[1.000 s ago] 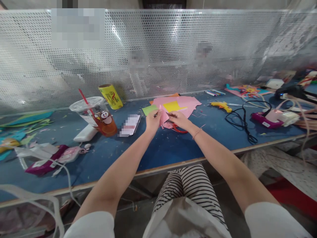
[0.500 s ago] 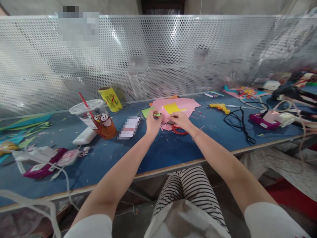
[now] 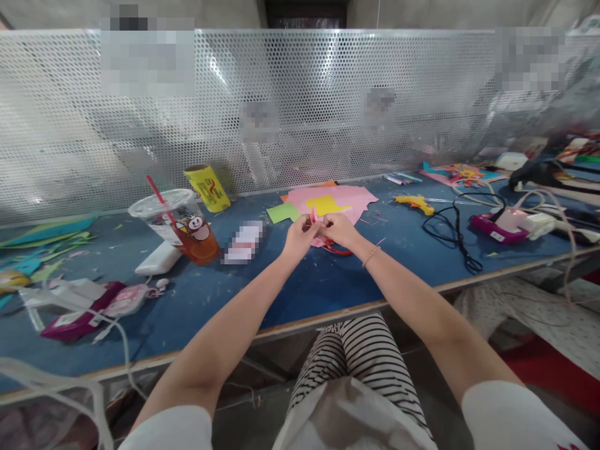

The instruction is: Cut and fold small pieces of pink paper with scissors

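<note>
A small folded piece of pink paper [image 3: 314, 215] stands up between my fingertips. My left hand [image 3: 300, 237] pinches it from one side, and my right hand [image 3: 341, 231] grips it from the other, the two hands nearly touching. Red-handled scissors [image 3: 338, 250] lie on the table just under my right hand, partly hidden by it. Behind my hands a large pink sheet [image 3: 360, 199] lies flat, with a yellow piece of paper [image 3: 322, 204] on top and a green piece of paper [image 3: 280, 213] at its left.
On the blue table [image 3: 309, 287], a phone [image 3: 244, 242], a drink cup [image 3: 199, 234] and a yellow roll [image 3: 209, 187] stand or lie leftward. To the right are a yellow glue gun [image 3: 415, 204], black cable [image 3: 450, 228] and purple power strip [image 3: 499, 229]. A perforated metal screen [image 3: 304, 81] rises behind.
My left hand has moved right, closer to my right hand. The pink paper now shows as a narrow upright fold between the fingertips.
</note>
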`<state>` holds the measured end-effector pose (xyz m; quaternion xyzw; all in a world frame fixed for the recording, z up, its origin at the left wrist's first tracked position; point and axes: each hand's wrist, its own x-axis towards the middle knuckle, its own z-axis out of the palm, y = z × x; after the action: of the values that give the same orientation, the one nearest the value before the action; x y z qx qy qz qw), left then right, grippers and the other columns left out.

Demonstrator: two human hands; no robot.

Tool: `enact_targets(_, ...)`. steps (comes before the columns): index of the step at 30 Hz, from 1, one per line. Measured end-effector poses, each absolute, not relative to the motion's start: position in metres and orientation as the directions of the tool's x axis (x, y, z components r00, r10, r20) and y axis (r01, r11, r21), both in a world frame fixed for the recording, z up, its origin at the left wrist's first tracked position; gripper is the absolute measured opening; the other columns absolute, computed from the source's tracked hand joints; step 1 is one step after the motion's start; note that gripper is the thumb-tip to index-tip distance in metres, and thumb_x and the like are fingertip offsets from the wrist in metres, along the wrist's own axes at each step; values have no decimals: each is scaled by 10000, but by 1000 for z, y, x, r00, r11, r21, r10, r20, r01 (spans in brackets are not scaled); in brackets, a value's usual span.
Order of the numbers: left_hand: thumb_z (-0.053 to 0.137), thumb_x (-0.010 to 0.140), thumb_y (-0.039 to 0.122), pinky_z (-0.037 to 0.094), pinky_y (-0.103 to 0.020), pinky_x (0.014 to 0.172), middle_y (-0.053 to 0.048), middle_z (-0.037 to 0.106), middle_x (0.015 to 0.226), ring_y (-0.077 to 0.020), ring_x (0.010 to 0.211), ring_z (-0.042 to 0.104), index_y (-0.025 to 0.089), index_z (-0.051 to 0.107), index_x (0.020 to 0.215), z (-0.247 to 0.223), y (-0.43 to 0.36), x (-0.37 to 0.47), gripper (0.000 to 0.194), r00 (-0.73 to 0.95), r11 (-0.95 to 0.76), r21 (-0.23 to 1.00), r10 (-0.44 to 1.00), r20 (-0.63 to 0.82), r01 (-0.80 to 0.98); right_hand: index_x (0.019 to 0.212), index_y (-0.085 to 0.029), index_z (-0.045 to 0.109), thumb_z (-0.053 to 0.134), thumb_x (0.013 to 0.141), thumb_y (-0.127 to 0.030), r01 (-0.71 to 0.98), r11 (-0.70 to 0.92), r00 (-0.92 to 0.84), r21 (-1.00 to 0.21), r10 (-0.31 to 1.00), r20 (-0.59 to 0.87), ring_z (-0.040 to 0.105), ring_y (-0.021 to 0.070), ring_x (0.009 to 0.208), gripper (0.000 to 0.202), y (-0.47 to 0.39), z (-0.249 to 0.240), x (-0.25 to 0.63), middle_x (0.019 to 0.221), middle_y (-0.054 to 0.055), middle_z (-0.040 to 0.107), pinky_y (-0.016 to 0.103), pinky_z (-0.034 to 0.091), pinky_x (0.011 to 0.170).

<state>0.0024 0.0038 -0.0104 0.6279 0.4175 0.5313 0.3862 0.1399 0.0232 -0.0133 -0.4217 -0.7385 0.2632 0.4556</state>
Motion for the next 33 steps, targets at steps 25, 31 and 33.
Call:
enact_targets(25, 610, 577, 220, 494, -271, 545, -6, 606, 699, -123, 605, 560, 146, 618, 779, -7, 19, -14, 215, -14, -173, 979, 985, 172, -107, 880, -175, 491, 564, 602, -163, -131, 188, -192, -973, 959, 211, 560, 90, 601, 288, 29, -6, 154, 725, -28, 558, 250, 497, 593)
enact_targets(31, 605, 545, 181, 495, -268, 574, 5, 598, 633, -100, 546, 539, 146, 610, 768, -8, 19, -15, 226, 66, -93, 979, 992, 106, -180, 926, -168, 502, 570, 587, -147, -156, 184, -166, -970, 964, 209, 570, 99, 646, 346, 32, -10, 152, 736, -15, 571, 239, 490, 606)
enact_targets(33, 606, 536, 161, 498, -268, 586, 16, 590, 619, -87, 528, 530, 152, 593, 798, -8, 18, -14, 262, 95, -67, 969, 991, 91, -237, 871, -163, 519, 585, 598, -185, -127, 188, -175, -974, 962, 208, 562, 104, 625, 281, 33, -13, 152, 688, -14, 568, 225, 472, 569)
